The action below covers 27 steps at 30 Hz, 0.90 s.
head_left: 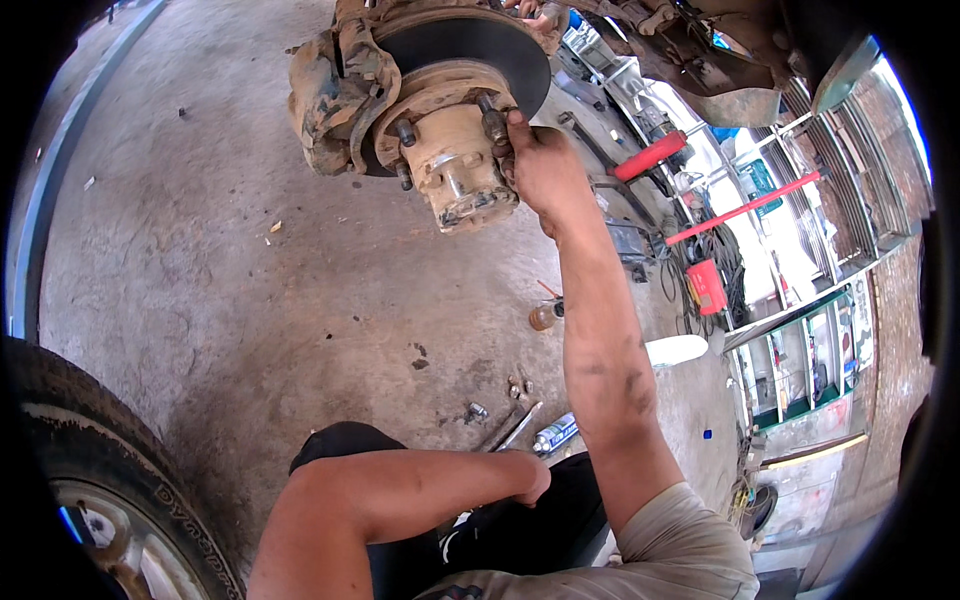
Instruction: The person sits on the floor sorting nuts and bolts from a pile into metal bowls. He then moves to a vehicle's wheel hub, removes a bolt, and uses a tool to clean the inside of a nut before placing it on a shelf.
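A dusty wheel hub (450, 160) with several studs stands out in front of a dark brake disc (500, 50). To the disc's left sits the mud-caked brake caliper (325, 105). My right hand (545, 175) reaches up to the hub's right side. Its thumb and fingers close on a wheel stud (493, 120) that looks thicker than the others, perhaps with a nut on it; the fingertips are partly hidden. Across my lap lies my left forearm, and my left hand (530, 477) rests by my dark-clothed knee, its fingers turned down out of sight.
A tyre (110, 440) on its rim lies at lower left. Near my knees are a spray can (556, 434), metal tools (515, 425) and small metal pieces (477, 410). A bottle (543, 317), a red-handled jack (650, 157) and shelving (800, 360) stand right. Someone's fingers (527, 8) show behind the disc.
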Tool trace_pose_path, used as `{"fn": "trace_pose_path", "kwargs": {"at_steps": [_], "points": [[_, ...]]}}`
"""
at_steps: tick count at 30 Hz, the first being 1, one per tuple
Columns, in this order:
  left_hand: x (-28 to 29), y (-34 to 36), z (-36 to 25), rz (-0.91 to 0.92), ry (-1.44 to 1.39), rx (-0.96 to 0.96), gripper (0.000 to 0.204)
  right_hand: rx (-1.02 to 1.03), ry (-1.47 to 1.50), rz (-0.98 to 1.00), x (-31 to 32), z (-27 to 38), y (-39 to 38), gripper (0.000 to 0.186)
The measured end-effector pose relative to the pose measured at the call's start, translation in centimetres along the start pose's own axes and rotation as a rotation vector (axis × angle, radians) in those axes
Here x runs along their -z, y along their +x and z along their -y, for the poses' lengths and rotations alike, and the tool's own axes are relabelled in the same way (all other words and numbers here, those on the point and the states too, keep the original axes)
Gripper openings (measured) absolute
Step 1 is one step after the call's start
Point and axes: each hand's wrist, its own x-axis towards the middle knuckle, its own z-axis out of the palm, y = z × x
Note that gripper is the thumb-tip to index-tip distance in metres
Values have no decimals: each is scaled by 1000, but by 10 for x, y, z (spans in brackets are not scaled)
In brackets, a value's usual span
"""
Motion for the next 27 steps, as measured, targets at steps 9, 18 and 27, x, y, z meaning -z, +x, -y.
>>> {"fn": "trace_pose_path", "kwargs": {"at_steps": [9,18,27], "points": [[-7,13,3,18,-2,1,43,116,-179,-5,3,3,-2,55],[2,-7,-6,-24,19,6,44,109,-179,-35,-5,-1,-2,57],[13,-23,-15,12,24,22,42,193,-379,-140,0,7,-11,54]]}}
